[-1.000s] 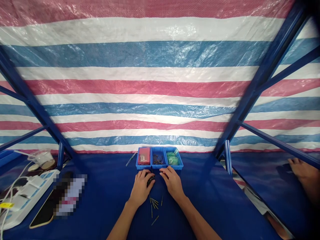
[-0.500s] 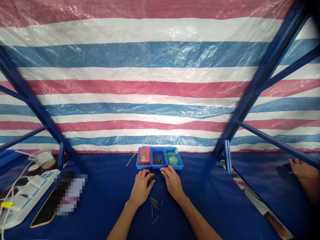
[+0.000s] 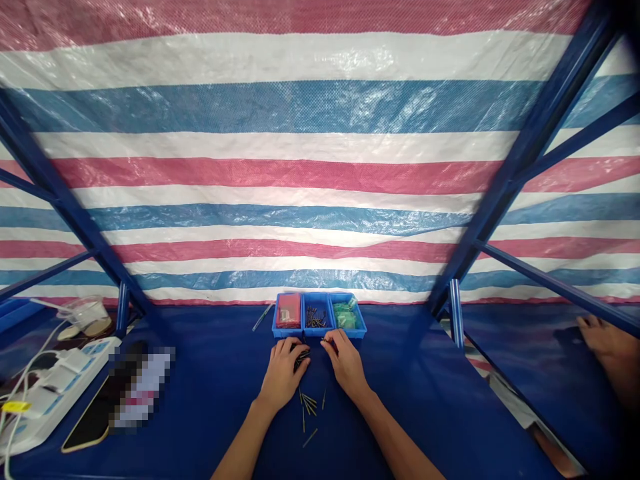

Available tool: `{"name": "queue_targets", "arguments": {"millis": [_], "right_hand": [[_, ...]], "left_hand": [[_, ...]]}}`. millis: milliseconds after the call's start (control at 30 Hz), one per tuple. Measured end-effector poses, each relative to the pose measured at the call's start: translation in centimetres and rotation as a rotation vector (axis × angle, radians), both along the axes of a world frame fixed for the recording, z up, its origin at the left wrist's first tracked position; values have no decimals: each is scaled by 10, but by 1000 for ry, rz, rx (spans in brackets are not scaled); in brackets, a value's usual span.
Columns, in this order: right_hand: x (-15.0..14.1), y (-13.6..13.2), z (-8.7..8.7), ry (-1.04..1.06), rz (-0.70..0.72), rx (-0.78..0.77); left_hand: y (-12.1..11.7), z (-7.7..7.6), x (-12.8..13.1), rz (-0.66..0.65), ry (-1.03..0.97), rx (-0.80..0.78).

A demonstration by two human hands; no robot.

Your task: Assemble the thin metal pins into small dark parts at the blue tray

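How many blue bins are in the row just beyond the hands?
3: the left bin with red packets, the middle bin with dark metal pieces, and the right bin with green packets. None in that row looks hidden.

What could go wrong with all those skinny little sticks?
The loose sticks lie on the table between the two forearms, so an arm might brush them and make them roll.
The left hand is curled over some dark pieces; one could slip out.
The right hand is right by the bin of green packets, so it might bump it.
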State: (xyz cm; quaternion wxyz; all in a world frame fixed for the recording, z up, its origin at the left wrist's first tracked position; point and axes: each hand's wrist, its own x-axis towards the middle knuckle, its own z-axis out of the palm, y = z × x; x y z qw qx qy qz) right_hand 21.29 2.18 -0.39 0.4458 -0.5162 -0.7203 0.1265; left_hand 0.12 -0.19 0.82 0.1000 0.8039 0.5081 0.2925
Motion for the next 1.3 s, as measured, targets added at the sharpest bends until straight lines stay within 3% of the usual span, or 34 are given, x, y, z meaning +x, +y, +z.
{"name": "queue_targets", "arguments": {"millis": [433,1300], "right_hand": [[1,-4,4,1,134,-44],[0,0,-1,-58,-1,31]], "left_hand": [[0,1,0,-6,2,5],[-1,2,1,-3,-18,4]]}}
